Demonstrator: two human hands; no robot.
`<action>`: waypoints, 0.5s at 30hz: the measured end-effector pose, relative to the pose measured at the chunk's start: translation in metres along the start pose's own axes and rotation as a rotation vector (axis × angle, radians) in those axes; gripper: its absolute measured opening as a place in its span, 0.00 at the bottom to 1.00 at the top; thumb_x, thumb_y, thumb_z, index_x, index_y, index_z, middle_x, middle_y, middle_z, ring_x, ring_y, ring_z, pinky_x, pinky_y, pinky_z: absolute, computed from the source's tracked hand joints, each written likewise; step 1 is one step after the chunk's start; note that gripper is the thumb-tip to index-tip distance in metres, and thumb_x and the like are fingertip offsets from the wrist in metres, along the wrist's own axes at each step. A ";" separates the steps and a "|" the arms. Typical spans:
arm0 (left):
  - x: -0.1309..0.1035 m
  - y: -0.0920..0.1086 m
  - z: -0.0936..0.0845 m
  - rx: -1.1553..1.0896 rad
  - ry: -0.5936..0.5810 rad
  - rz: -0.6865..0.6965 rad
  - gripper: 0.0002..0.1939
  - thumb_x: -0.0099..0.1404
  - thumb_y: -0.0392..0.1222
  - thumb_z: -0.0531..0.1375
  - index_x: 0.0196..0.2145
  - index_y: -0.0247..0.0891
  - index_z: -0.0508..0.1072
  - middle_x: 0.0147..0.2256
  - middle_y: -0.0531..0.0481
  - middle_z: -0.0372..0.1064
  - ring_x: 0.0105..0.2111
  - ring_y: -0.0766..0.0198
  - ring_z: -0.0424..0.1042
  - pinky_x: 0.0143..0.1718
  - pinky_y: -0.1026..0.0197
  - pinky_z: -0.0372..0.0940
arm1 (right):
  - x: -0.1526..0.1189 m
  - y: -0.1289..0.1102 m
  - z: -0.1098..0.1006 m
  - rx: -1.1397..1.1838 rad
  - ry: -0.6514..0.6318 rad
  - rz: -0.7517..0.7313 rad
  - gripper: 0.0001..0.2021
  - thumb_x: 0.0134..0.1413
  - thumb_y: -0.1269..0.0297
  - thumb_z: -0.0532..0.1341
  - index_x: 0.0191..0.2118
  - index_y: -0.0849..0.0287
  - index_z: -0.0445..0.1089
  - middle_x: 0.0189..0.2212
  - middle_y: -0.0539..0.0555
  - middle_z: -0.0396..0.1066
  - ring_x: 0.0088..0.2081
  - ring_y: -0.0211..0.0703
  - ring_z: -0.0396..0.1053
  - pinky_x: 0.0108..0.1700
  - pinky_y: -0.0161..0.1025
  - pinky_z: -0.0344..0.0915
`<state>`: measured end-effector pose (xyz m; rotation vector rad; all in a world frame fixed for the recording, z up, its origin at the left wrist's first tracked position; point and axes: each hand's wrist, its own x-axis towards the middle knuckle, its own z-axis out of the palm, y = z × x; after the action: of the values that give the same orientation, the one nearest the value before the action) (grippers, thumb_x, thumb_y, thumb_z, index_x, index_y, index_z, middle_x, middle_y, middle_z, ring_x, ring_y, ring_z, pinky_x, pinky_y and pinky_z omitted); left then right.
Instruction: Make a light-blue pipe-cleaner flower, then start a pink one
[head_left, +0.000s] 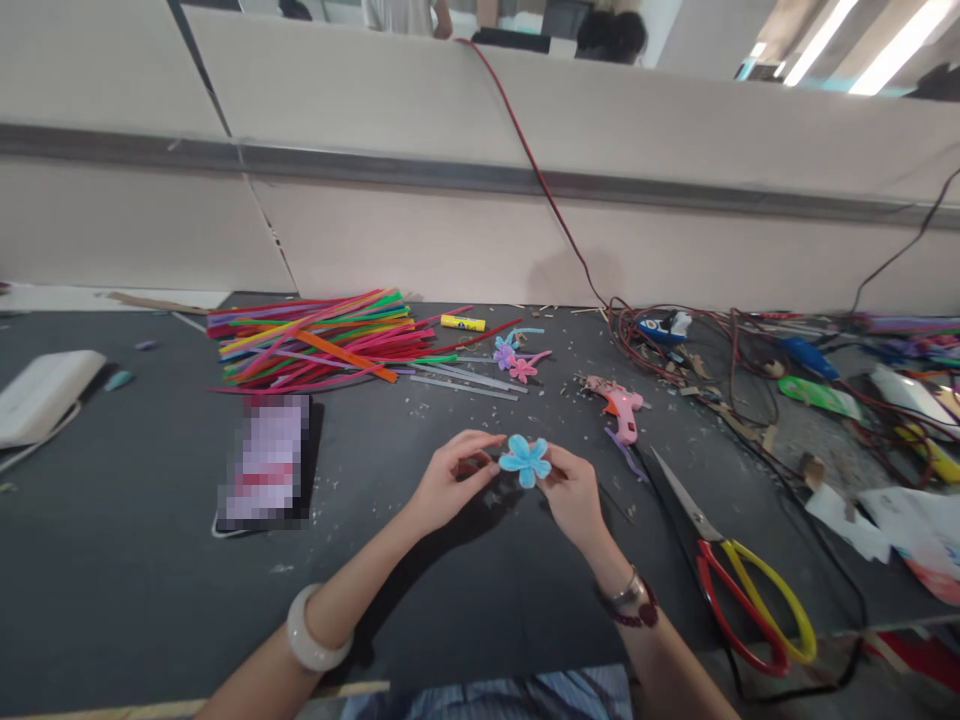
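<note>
A light blue pipe-cleaner flower (526, 461) with rounded petals is held up over the dark table. My right hand (576, 492) grips it from the right, its fingertips partly hidden behind the petals. At the flower's left side is my left hand (455, 482), thumb and index finger apart, their tips close to a petal. Whether they touch it I cannot tell. Beyond my hands lie small finished flowers, one pink (523, 369), one purple (504, 353) and one blue, near a large bundle of coloured pipe cleaners (322, 340).
Right of my hands are a pink glue gun (619, 405) and large scissors (724, 545) with red and yellow handles. Tangled cables (735, 350) cover the far right. A pixelated phone-like object (266, 465) and a white box (46, 395) lie left. A glue stick (463, 323) lies near the partition (420, 240).
</note>
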<state>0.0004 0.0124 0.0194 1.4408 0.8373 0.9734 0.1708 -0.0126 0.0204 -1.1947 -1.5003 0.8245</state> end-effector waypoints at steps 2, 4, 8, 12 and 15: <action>-0.001 0.003 0.001 0.089 0.006 0.039 0.16 0.56 0.40 0.58 0.43 0.40 0.70 0.45 0.44 0.61 0.34 0.65 0.66 0.33 0.64 0.64 | 0.000 0.002 0.001 0.009 0.032 0.013 0.06 0.45 0.72 0.58 0.30 0.58 0.72 0.29 0.52 0.71 0.32 0.41 0.68 0.36 0.36 0.64; -0.002 0.005 0.001 0.131 0.026 0.076 0.15 0.55 0.40 0.58 0.42 0.41 0.71 0.45 0.44 0.61 0.34 0.65 0.67 0.34 0.64 0.63 | -0.001 0.002 0.002 0.008 0.041 0.015 0.08 0.45 0.73 0.57 0.32 0.58 0.72 0.29 0.52 0.71 0.32 0.42 0.68 0.37 0.36 0.64; -0.004 0.007 0.000 0.042 0.060 0.115 0.14 0.54 0.39 0.59 0.40 0.38 0.72 0.40 0.44 0.66 0.36 0.61 0.67 0.35 0.63 0.63 | -0.004 0.002 0.004 -0.032 0.052 -0.019 0.10 0.43 0.76 0.57 0.32 0.58 0.72 0.31 0.52 0.71 0.33 0.42 0.68 0.36 0.35 0.63; -0.003 0.004 0.001 -0.168 0.077 0.007 0.11 0.55 0.39 0.59 0.37 0.35 0.74 0.30 0.47 0.70 0.28 0.65 0.68 0.29 0.64 0.64 | -0.008 0.004 0.007 -0.103 0.047 -0.065 0.09 0.45 0.75 0.57 0.31 0.57 0.72 0.31 0.53 0.71 0.33 0.41 0.68 0.38 0.36 0.63; -0.002 0.002 0.003 -0.249 0.104 -0.063 0.11 0.53 0.40 0.60 0.35 0.35 0.75 0.27 0.48 0.71 0.25 0.67 0.67 0.28 0.65 0.63 | -0.010 0.006 0.008 -0.126 0.024 -0.132 0.08 0.46 0.74 0.57 0.31 0.57 0.72 0.31 0.52 0.72 0.33 0.40 0.68 0.38 0.35 0.63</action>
<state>0.0018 0.0092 0.0210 1.1526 0.8012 1.0716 0.1645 -0.0197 0.0095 -1.1786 -1.6125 0.6335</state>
